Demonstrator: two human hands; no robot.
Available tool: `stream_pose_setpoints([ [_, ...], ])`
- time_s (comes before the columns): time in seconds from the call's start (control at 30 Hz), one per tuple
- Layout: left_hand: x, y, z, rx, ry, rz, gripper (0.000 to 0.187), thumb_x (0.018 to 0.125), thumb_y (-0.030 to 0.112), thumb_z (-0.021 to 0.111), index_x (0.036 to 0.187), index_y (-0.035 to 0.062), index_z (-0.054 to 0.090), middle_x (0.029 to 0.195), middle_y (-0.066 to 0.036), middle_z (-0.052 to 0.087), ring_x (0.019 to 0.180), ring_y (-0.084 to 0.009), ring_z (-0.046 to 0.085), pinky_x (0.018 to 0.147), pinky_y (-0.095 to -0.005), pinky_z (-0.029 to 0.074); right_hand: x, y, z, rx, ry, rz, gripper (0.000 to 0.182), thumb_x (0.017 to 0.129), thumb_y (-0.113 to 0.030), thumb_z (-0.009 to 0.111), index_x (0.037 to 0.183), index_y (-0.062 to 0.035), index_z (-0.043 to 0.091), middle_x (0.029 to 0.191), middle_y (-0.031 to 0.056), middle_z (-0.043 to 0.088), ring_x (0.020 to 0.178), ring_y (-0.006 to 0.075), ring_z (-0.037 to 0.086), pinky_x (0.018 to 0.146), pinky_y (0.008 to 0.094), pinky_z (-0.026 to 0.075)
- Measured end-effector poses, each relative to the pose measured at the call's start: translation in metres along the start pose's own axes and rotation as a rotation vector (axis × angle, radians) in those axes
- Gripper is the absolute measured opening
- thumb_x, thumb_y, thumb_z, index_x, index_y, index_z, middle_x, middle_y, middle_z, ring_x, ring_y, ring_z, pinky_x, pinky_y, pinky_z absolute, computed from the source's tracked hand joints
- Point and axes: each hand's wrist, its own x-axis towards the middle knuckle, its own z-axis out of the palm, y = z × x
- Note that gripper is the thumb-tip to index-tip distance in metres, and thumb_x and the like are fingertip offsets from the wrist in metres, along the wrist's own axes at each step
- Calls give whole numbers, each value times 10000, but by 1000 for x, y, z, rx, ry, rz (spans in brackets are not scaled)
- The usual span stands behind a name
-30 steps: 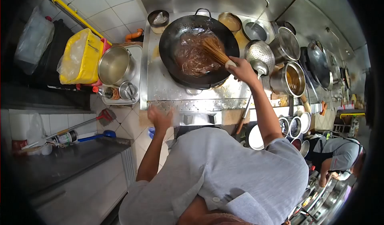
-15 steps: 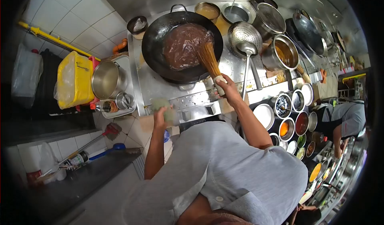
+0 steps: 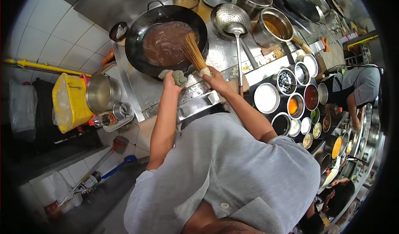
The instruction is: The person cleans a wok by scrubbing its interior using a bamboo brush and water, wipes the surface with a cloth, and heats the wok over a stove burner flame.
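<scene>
A large black wok [image 3: 136,33] sits on the steel stove, with murky brown liquid [image 3: 168,43] pooled in it. My right hand [image 3: 215,80] is closed around the pale bound handle of a bamboo wok brush [image 3: 193,53], whose splayed bristles reach over the wok's right side to the edge of the liquid. At the wok's near rim, my left hand [image 3: 171,82] grips a crumpled grey-green cloth [image 3: 179,78]. The cloth overlaps the rim in this view.
Right of the wok lie a perforated skimmer [image 3: 230,18] and a ladle [image 3: 235,29]. A pot of brown liquid [image 3: 274,25] stands beyond them. Several sauce containers [image 3: 266,98] line the right counter. A steel pot [image 3: 99,93] and yellow bin [image 3: 71,103] stand left. Another person [image 3: 360,82] works far right.
My left hand has moved up with the cloth to the wok's near rim. My right hand still holds the brush over the wok. The camera view has shifted, and the brown liquid's surface looks different.
</scene>
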Motion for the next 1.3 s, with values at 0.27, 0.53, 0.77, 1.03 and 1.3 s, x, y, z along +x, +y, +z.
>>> stream_pose_setpoints([
  [0.27, 11, 9, -55, -26, -185, 237, 151, 939, 259, 539, 843, 148, 574, 722, -33, 610, 585, -202, 600, 485, -356, 466, -26, 14, -3, 51, 13, -101, 544, 903, -211, 682, 1368, -5, 487, 803, 29, 613, 526, 86, 544, 434, 234, 433],
  [0.53, -31, 29, -86, 108, -184, 326, 47, 852, 168, 589, 830, 130, 574, 700, -29, 579, 582, -194, 614, 480, -357, 482, -58, -10, -17, 128, 121, -74, 557, 911, -221, 690, 1388, -23, 480, 784, 13, 597, 522, 77, 542, 436, 229, 423],
  [0.77, -75, 28, -77, 238, -18, 505, 127, 857, 168, 538, 732, 148, 532, 606, -12, 521, 457, -152, 519, 388, -308, 384, -57, -20, -23, 169, 99, -85, 558, 918, -254, 682, 1394, -43, 482, 800, 0, 590, 538, 80, 552, 440, 233, 436],
  [1.03, -102, 22, -70, 297, -14, 613, 62, 793, 124, 588, 846, 95, 577, 697, -17, 555, 550, -183, 598, 483, -339, 490, -48, -29, -12, 149, 93, -103, 474, 918, -264, 673, 1311, -38, 533, 810, 1, 602, 521, 77, 554, 436, 226, 436],
  [1.3, -101, 12, -69, 306, 7, 736, 65, 790, 94, 575, 851, 89, 554, 734, -22, 551, 568, -181, 586, 491, -336, 490, -39, -20, -8, 191, 83, -84, 495, 906, -220, 687, 1329, -25, 516, 745, 19, 605, 495, 87, 552, 394, 240, 449],
])
